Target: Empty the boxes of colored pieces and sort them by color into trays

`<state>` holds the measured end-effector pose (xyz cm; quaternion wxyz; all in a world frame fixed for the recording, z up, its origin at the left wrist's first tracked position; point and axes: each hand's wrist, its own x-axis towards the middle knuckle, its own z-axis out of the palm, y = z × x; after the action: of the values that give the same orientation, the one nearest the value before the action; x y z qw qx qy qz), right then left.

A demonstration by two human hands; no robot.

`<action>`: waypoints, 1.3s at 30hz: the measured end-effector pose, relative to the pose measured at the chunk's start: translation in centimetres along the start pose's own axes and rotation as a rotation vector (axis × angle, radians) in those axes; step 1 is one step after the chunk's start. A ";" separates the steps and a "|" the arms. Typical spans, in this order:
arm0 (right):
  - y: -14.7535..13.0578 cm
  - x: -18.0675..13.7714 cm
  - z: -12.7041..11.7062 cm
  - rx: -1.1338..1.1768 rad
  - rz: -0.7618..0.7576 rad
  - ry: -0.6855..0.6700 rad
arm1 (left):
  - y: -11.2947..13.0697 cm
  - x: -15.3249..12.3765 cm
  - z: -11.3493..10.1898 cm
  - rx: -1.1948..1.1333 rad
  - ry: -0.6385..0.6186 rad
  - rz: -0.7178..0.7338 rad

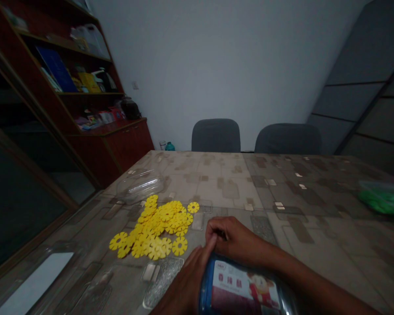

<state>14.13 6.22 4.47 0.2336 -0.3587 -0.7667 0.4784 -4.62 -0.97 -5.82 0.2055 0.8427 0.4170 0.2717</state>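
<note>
A blue plastic jar with a printed label (246, 288) lies tilted at the near edge of the table. My right hand (236, 238) curls over its far end, fingers closed round it. My left hand (187, 280) presses against the jar's left side, fingers wrapped on it. A heap of yellow flower-shaped plastic discs (157, 227) lies spread on the table just left of my hands, untouched.
A clear plastic lid or bag (139, 186) lies behind the yellow discs. A bag of green pieces (384, 199) sits at the right edge. Two grey chairs (216, 135) stand at the table's far side. A dark red shelf cabinet (85, 96) fills the left.
</note>
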 end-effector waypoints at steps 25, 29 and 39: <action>0.3 -2.5 -1.7 -0.153 0.049 -0.019 | -2.1 -2.3 -0.6 0.125 -0.021 0.027; 1.4 -6.3 -2.7 -0.166 0.140 0.042 | -1.8 -2.9 -2.4 0.227 -0.054 -0.023; 3.6 -6.2 -2.8 0.200 0.182 -0.032 | 0.3 -0.5 -3.7 0.242 -0.140 0.084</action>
<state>21.23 4.04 2.40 0.2116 -0.3940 -0.6831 0.5774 -7.01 -1.14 -2.96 0.1192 0.8949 0.3957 0.1685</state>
